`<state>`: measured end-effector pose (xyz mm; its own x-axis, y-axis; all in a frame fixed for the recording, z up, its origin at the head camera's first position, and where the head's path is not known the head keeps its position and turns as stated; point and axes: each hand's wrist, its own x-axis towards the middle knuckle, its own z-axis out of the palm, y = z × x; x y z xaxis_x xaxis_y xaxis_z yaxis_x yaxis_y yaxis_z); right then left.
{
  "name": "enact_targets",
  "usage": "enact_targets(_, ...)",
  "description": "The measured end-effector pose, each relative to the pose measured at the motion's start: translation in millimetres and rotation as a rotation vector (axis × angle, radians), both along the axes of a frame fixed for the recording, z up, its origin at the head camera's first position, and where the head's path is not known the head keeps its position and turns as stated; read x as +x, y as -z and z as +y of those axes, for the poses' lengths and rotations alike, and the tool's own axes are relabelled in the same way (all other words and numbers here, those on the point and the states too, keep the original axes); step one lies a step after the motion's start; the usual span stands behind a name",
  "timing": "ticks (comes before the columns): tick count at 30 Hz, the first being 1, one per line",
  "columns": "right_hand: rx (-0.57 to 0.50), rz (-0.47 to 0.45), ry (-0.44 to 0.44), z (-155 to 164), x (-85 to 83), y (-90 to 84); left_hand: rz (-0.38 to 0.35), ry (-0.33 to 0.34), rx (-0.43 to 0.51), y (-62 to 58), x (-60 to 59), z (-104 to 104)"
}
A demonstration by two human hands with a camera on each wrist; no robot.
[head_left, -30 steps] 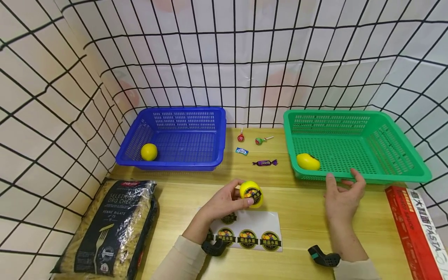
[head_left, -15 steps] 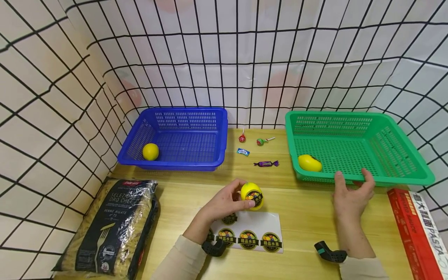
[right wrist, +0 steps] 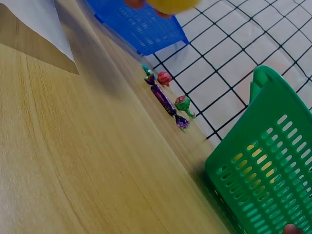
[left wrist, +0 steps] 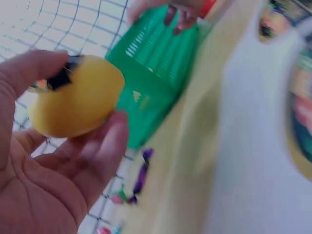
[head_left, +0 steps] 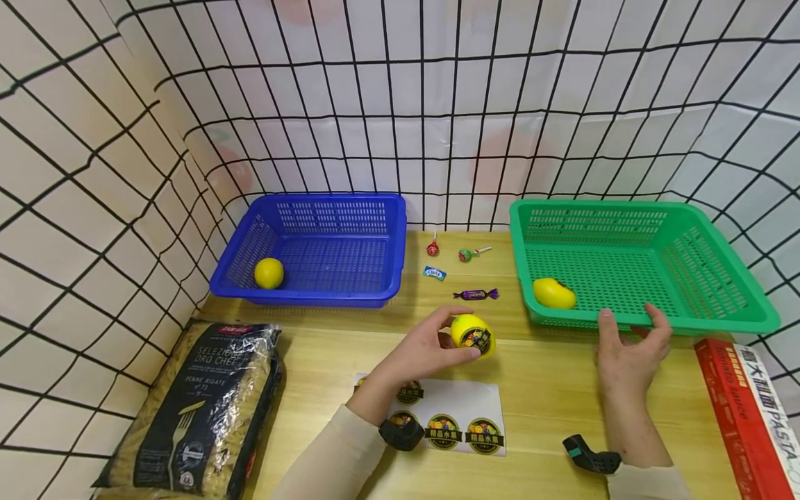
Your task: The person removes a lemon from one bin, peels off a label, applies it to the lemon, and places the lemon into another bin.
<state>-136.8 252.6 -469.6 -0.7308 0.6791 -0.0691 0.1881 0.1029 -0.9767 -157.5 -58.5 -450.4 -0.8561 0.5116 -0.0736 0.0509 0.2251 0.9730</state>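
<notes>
My left hand (head_left: 425, 352) holds a yellow, egg-shaped fruit (head_left: 470, 329) between thumb and fingers, raised over the table. A round black-and-gold label (head_left: 478, 340) is on the fruit, with the thumb at its edge. In the left wrist view the fruit (left wrist: 87, 100) shows mostly its plain side. My right hand (head_left: 628, 361) is at the front rim of the green basket (head_left: 694, 321), thumb and index finger spread apart. Inside that basket lies another yellow fruit (head_left: 553, 294). A sheet of round labels (head_left: 462, 394) lies under my left forearm.
A blue basket (head_left: 325, 300) with a round yellow fruit (head_left: 269, 273) stands at the back left. Between the baskets lie two lollipops, a small blue packet (head_left: 435, 273) and a purple-wrapped candy (head_left: 477, 294). A penne bag (head_left: 187, 410) lies left, a red pasta box (head_left: 744, 410) right.
My left hand has moved right and slightly away from me with the labelled fruit. My right hand shifted a little right along the green basket's rim, then stayed there.
</notes>
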Motion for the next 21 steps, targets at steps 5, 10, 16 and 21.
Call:
enact_targets(5,0.019,-0.003,-0.007,0.1,1.5,0.4,0.086,-0.003,-0.022,-19.2,-15.5,23.4)
enact_targets(10,0.026,-0.026,-0.005,1.3,2.3,1.7,0.094,-0.036,0.025,-32.7,-33.3,47.1)
enact_targets(16,0.068,-0.043,0.002,3.2,2.4,2.8,0.159,-0.039,0.02,-45.2,-47.1,68.8)
enact_targets(21,0.07,-0.016,-0.003,1.5,0.9,4.5,0.231,0.006,-0.04,-52.3,-54.1,81.3)
